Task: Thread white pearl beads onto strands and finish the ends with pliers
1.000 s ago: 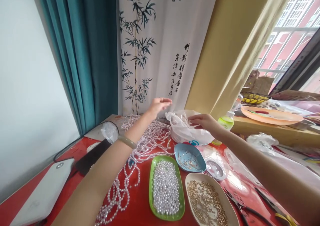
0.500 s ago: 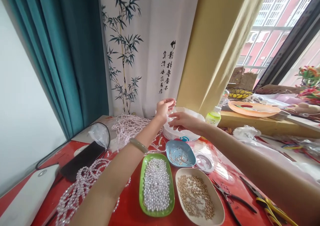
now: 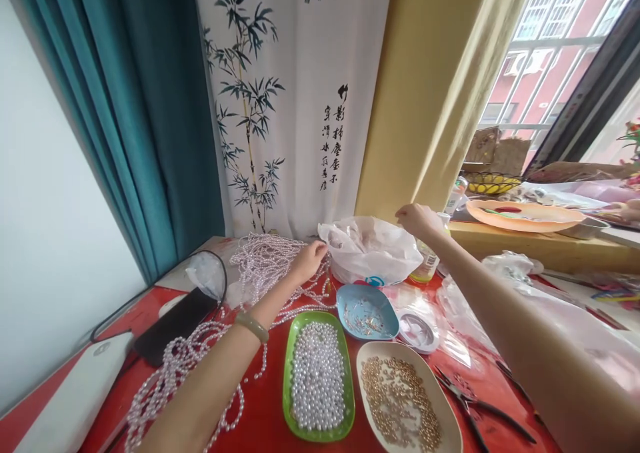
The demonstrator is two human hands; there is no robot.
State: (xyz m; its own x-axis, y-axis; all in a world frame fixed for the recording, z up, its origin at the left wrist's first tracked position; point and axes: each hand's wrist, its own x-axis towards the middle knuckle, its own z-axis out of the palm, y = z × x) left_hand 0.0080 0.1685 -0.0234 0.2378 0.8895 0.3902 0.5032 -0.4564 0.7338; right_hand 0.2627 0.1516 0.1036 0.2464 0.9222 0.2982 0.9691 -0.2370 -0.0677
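My left hand (image 3: pixel 309 261) is closed in a pinch at the left edge of the white plastic bag (image 3: pixel 380 269), just over the strands of pink-white beads (image 3: pixel 265 256). Up at the bag's right side, in front of the bottle (image 3: pixel 425 266), my right hand (image 3: pixel 419 221) is raised with its fingers closed. What either hand holds, if anything, is too small to make out. Below them sit a blue dish (image 3: pixel 345 299) of small metal pins, a green tray (image 3: pixel 287 373) of pearly beads and a cream tray (image 3: pixel 453 413) of gold beads.
Black-handled pliers (image 3: pixel 470 399) lie right of the cream tray. A round spool (image 3: pixel 420 333) stands beside the blue dish. At left are a black phone-like slab (image 3: pixel 173 326) and a long white object (image 3: pixel 80 393). An orange plate (image 3: pixel 525 216) rests on the sill.
My hands, close together over the bag before, have moved apart: the left down and left, the right to the right and slightly up. More of the bag now shows.
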